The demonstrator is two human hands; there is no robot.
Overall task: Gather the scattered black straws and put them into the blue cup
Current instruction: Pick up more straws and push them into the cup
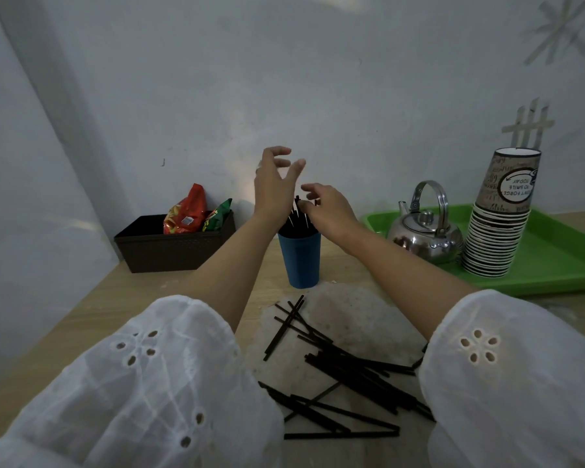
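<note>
A blue cup (299, 261) stands on the wooden table with several black straws (296, 221) upright in it. My left hand (274, 184) hovers above the cup's left rim, fingers spread and holding nothing. My right hand (330, 209) reaches in from the right, with loosely curved fingertips at the tops of the straws in the cup and thumb and fingers apart. Many more scattered black straws (345, 369) lie crisscrossed on a pale round mat (355, 315) in front of the cup, between my white sleeves.
A dark brown basket (173, 251) with snack packets (184, 214) sits back left against the wall. At the right, a green tray (554, 265) carries a steel kettle (423, 234) and a stack of paper cups (497, 231).
</note>
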